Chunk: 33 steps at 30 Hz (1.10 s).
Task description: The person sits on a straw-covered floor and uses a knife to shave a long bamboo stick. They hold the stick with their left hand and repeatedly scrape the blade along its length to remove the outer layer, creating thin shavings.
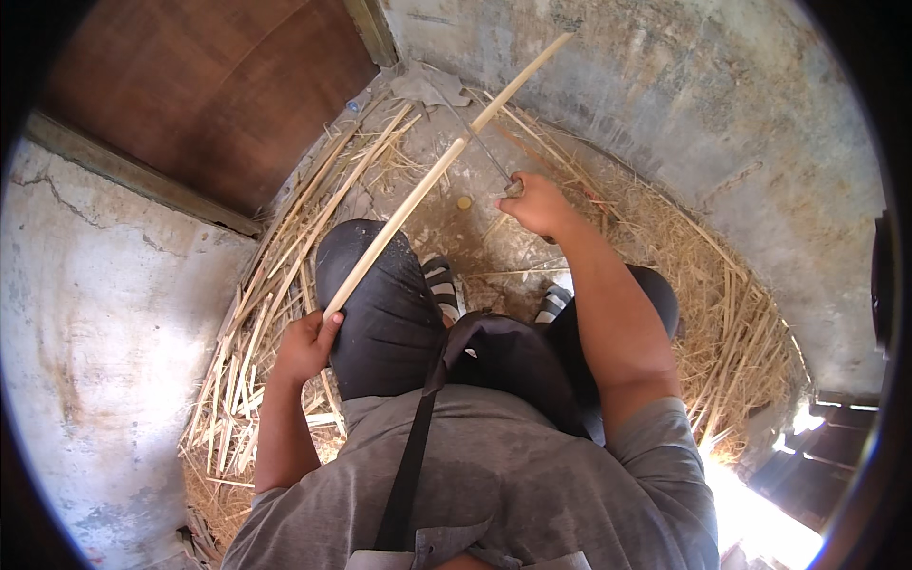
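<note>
A long pale strip of split wood or bamboo (400, 220) slants up from my left hand (307, 348), whose fingers are closed round its lower end. The strip passes over my left knee, and its far end points up toward the wall. My right hand (539, 206) is closed round the short handle of a long, thin-bladed knife (487, 152). The blade points away and to the left, crossing the strip near its upper part; whether the edge touches it, I cannot tell. Below the blade, a small round yellowish thing (464, 202) lies on the floor.
Many pale strips (271, 294) lie heaped along the left side. Shavings and more strips (722, 332) cover the floor on the right. Stained walls (655, 95) and a brown panel (209, 95) close in the space. A dark bag (518, 361) rests on my lap.
</note>
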Motion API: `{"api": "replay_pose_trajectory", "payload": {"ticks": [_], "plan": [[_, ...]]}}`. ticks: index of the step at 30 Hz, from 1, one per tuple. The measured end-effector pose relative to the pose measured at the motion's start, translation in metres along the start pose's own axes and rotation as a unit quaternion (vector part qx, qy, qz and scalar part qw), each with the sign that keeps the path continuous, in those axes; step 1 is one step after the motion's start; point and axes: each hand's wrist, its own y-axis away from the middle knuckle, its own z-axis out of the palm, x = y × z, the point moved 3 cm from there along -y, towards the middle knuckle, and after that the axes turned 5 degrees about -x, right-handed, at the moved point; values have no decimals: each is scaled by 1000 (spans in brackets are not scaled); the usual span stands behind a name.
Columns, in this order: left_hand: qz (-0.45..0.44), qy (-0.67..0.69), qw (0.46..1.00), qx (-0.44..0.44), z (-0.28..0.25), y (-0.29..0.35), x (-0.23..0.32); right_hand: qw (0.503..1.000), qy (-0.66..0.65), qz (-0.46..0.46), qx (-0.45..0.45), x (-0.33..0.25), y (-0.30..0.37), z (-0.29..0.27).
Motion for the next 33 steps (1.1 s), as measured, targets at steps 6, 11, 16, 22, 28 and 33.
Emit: {"api": "replay_pose_trajectory", "payload": {"ticks": [6,11,16,22,28,33], "plan": [[-1,-11,1000,0,0,0,1,985,-138,43,-90,4,0,4],[3,-12,1000,13,2,0,-1,976,-205,22,-75,-2,2,9],[10,5,1000,15,3,-1,-2,998,54,-20,27,1,5,-9],[10,-16,1000,11,2,-3,-3,999,24,-15,24,-2,8,-7],[5,-30,999,16,0,1,1,984,103,-105,-99,-13,13,16],[1,-31,999,23,1,2,1,948,178,-155,-213,-55,33,42]]}}
